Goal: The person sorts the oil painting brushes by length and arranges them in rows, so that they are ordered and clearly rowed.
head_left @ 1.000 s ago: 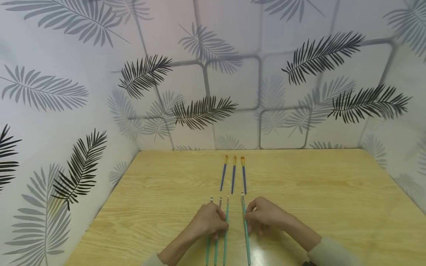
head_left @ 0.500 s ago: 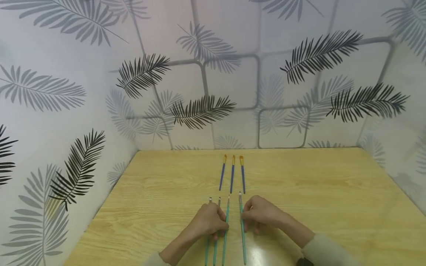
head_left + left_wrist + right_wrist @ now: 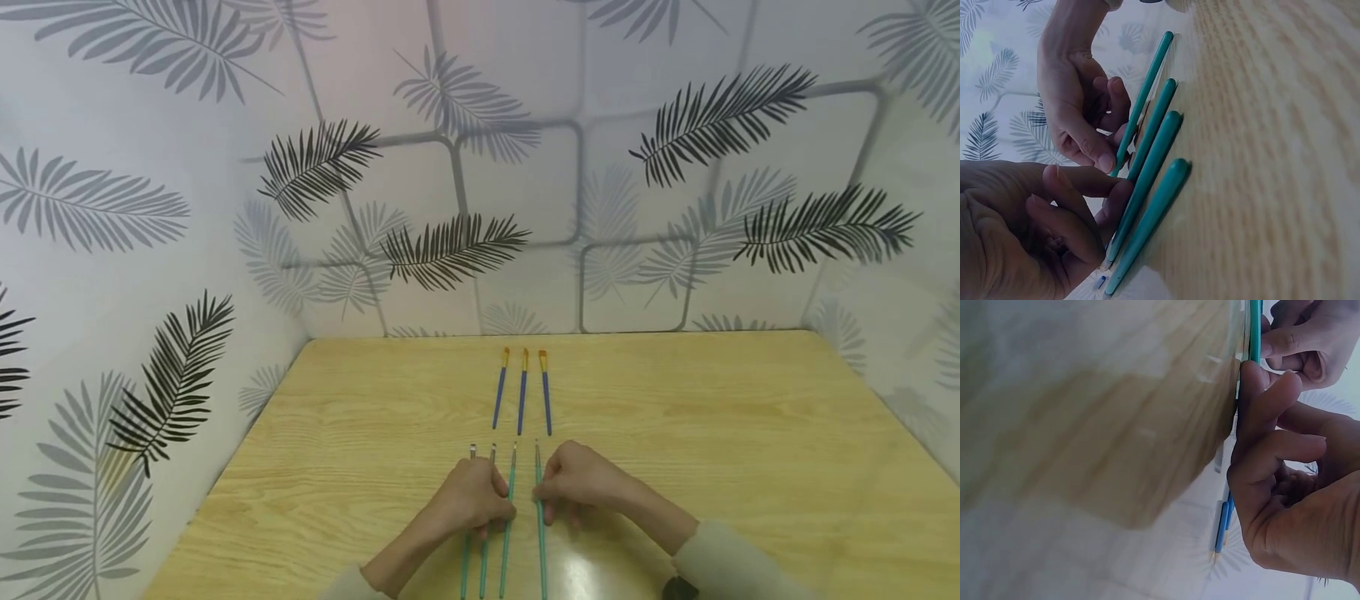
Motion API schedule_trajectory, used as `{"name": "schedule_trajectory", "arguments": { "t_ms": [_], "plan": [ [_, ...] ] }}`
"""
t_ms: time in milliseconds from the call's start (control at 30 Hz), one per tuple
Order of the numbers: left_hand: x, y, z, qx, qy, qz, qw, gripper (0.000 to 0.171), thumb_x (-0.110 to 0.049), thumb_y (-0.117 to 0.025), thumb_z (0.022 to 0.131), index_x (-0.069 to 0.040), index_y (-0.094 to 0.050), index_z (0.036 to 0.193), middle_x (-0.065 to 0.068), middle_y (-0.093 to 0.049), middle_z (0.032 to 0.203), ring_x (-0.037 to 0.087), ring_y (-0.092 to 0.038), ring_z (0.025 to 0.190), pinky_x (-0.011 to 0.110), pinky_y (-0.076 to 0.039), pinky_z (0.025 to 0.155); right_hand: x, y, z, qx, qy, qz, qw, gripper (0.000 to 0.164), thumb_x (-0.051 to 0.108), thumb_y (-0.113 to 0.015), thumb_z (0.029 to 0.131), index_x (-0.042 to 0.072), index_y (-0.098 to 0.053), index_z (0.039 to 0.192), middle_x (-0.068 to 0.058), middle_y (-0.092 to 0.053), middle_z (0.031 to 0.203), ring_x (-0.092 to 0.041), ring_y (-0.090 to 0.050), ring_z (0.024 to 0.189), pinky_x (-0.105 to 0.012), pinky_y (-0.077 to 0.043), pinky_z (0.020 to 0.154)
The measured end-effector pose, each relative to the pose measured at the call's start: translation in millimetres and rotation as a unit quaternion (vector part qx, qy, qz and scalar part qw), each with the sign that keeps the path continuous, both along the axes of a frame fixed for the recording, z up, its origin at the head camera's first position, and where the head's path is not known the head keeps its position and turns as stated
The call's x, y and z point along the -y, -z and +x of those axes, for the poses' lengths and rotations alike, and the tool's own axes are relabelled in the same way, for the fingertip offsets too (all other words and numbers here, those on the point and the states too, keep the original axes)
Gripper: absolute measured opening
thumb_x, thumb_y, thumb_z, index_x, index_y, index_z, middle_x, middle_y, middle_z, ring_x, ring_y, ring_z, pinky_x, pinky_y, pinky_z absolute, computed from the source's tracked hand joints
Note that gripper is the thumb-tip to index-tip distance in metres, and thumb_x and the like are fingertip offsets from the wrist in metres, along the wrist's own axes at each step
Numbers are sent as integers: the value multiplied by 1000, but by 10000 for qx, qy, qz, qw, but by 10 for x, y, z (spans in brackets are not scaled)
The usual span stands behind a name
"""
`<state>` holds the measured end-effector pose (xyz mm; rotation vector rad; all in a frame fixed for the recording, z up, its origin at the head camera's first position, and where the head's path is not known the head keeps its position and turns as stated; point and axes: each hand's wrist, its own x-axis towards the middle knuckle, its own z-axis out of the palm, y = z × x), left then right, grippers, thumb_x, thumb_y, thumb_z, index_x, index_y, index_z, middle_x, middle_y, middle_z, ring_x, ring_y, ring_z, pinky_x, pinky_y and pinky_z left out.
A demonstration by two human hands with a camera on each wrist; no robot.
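Several green-handled paintbrushes lie side by side at the front of the table, tips pointing away. My left hand (image 3: 471,496) lies over two of them, the outer paintbrush (image 3: 464,571) and its neighbour (image 3: 483,571), and pinches the third paintbrush (image 3: 505,550) between thumb and fingers. A small gap to the right, my right hand (image 3: 587,479) pinches the rightmost green paintbrush (image 3: 542,550) by its handle. In the left wrist view the rounded ends of the green handles (image 3: 1157,200) show on the wood. The right wrist view shows my right hand (image 3: 1285,469) beside a green handle (image 3: 1255,331).
Farther back on the wooden table (image 3: 712,417) lie three blue paintbrushes with golden bristles, a left one (image 3: 498,400), a middle one (image 3: 522,400) and a right one (image 3: 546,400). A leaf-patterned wall covering (image 3: 517,192) encloses the table's back and sides.
My right hand has moved left with the rightmost green paintbrush, bringing it nearer the others, straighter, and its tip slightly closer to me. My left hand has stayed in place.
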<state>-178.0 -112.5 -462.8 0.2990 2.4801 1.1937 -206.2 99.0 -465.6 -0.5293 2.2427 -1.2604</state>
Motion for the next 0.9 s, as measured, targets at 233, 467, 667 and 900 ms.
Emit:
{"name": "schedule_trajectory", "arguments": {
  "t_ms": [233,467,667,900],
  "plan": [
    [-13,-3,-2,-11,70,-46,10000,16,2,-72,82,-3,-62,70,6,-67,59,4,-50,35,12,-43,38,-2,-4,-9,103,43,97,9999,23,15,-72,90,0,-69,73,-11,-72,65,-7,-58,38,-14,-36,36],
    [-32,8,-19,-21,181,-208,9996,18,-1,-73,83,-4,-63,68,5,-68,58,4,-52,34,13,-45,39,-25,32,-15,125,26,22,9999,26,17,-72,90,0,-68,70,-11,-72,64,-9,-61,39,-14,-37,36],
    [-40,19,-24,37,155,-297,9994,21,-3,-73,83,-6,-63,66,4,-68,57,5,-52,34,14,-45,38,-43,35,-10,155,-16,-64,9999,27,17,-72,90,-1,-68,71,-12,-72,64,-10,-62,40,-14,-39,36],
    [-25,-12,-21,-121,109,-414,9990,22,-6,-73,84,-4,-66,63,3,-67,56,4,-52,33,15,-45,37,-59,-28,0,156,-72,27,9998,24,20,-70,91,1,-71,77,-12,-73,66,-11,-63,42,-15,-41,38]
  ]
}}
